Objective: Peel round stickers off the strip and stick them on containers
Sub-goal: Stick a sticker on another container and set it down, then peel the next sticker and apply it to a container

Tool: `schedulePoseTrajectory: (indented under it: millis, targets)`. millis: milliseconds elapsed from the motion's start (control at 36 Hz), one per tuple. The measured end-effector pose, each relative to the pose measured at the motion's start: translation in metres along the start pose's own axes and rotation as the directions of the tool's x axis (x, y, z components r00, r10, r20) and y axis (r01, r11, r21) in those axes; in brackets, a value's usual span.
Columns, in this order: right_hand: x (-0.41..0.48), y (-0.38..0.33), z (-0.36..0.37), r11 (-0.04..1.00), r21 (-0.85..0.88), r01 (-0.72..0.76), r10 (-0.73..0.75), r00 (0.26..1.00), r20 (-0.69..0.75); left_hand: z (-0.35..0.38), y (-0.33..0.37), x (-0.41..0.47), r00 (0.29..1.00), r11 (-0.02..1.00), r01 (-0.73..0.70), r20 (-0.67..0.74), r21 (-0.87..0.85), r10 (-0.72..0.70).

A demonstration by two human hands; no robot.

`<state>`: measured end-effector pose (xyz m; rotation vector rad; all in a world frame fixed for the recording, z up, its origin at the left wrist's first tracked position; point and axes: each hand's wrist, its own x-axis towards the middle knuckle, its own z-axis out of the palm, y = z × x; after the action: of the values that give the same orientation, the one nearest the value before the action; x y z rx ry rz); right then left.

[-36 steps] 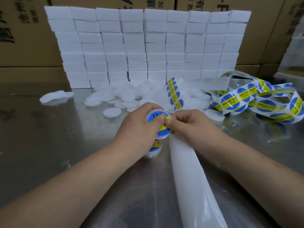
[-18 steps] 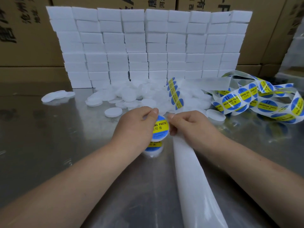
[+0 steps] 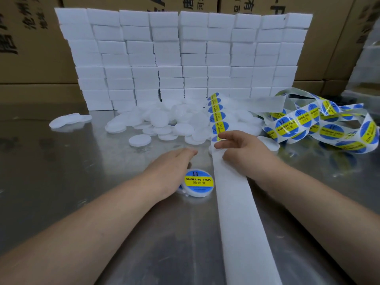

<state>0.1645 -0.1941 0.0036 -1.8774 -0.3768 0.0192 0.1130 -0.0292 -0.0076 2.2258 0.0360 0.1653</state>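
While the labelled container (image 3: pixel 198 183) rests on the worktop (image 3: pixel 82 182) beside my flat, empty left hand (image 3: pixel 172 163), I would press the strip (image 3: pixel 218 112) flat with my loose-fingered right hand (image 3: pixel 240 150) and lift the next sticker (image 3: pixel 219 127) by its edge.

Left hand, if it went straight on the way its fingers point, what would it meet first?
Likely the left hand meets the blank container pile at its near edge, beside the sticker strip; depth is unclear.
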Motion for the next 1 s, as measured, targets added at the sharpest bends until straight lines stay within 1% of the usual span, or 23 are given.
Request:
schedulePoseTrajectory:
  millis: [139, 194, 278, 333, 389, 444, 500, 556, 639, 694, 778, 861, 917, 944, 1000]
  targets:
    - [-0.0001, 0.0043, 0.0033, 0.993, -0.119, 0.012, 0.0, 0.995, 0.099, 0.0004, 0.0022, -0.0023, 0.998, 0.981, -0.041, 0.062, 0.19, 0.029]
    - [-0.0004, 0.0053, 0.0042, 0.988, -0.148, 0.038, -0.02, 0.992, 0.125, -0.0011, 0.0045, -0.0048, 0.998, 0.979, -0.042, 0.055, 0.197, 0.032]
    - [-0.0008, 0.0053, 0.0042, 0.988, -0.126, 0.091, -0.074, 0.989, 0.13, -0.0007, 0.004, -0.0044, 0.998, 0.98, -0.055, 0.038, 0.193, 0.049]
    - [-0.0008, 0.0053, 0.0046, 0.99, -0.078, 0.119, -0.11, 0.988, 0.112, -0.0004, 0.0024, -0.0033, 0.997, 0.981, -0.074, 0.021, 0.181, 0.071]
    - [0.0, 0.0055, 0.0053, 0.989, -0.03, 0.142, -0.14, 0.988, 0.072, -0.0004, 0.0022, -0.0028, 0.998, 0.991, -0.062, -0.004, 0.117, 0.063]
    - [0.0018, 0.0053, 0.0049, 0.989, 0.006, 0.148, -0.148, 0.989, 0.014, 0.0003, 0.0022, -0.0019, 0.998, 0.994, -0.061, -0.015, 0.09, 0.062]
    - [0.0031, 0.0056, 0.0037, 0.99, 0.031, 0.138, -0.138, 0.99, -0.014, 0.0008, 0.0009, -0.0014, 0.998, 0.994, -0.066, -0.015, 0.084, 0.067]
    - [0.0033, 0.0062, 0.0036, 0.992, 0.018, 0.127, -0.127, 0.992, 0.012, 0.0001, 0.0007, -0.0024, 0.997, 0.994, -0.071, -0.019, 0.079, 0.072]
    - [0.0019, 0.0064, 0.0065, 0.993, -0.008, 0.114, -0.114, 0.993, 0.036, -0.0004, 0.0016, -0.0018, 0.998, 0.986, -0.056, -0.009, 0.156, 0.058]
    - [0.0013, 0.0056, 0.0067, 0.989, -0.052, 0.138, -0.139, 0.99, -0.016, -0.0007, 0.0035, -0.0015, 1.0, 0.991, -0.02, 0.008, 0.136, 0.019]
    - [0.0004, 0.0035, 0.0033, 0.982, -0.092, 0.162, -0.172, 0.979, -0.108, 0.0003, 0.0045, -0.0003, 0.999, 0.988, 0.007, -0.042, 0.156, -0.001]
    - [-0.0009, 0.0005, 0.0007, 0.991, -0.054, 0.124, -0.131, 0.981, -0.143, -0.0009, 0.0013, 0.0002, 0.988, 0.98, 0.035, -0.155, 0.194, -0.005]
    - [-0.0006, -0.0001, 0.0001, 0.997, -0.024, 0.08, -0.083, 0.984, -0.161, -0.0015, -0.0011, 0.0021, 0.979, 0.976, 0.062, -0.201, 0.21, -0.019]
    - [0.0003, 0.0003, -0.0005, 0.998, -0.015, 0.061, -0.063, 0.983, -0.172, -0.0014, -0.0017, 0.003, 0.977, 0.979, 0.07, -0.212, 0.192, -0.028]
    - [0.0043, 0.0029, -0.0024, 0.999, 0.042, 0.003, 0.005, 0.983, -0.182, -0.0022, -0.0016, 0.003, 0.98, 0.99, 0.089, -0.19, 0.105, -0.068]
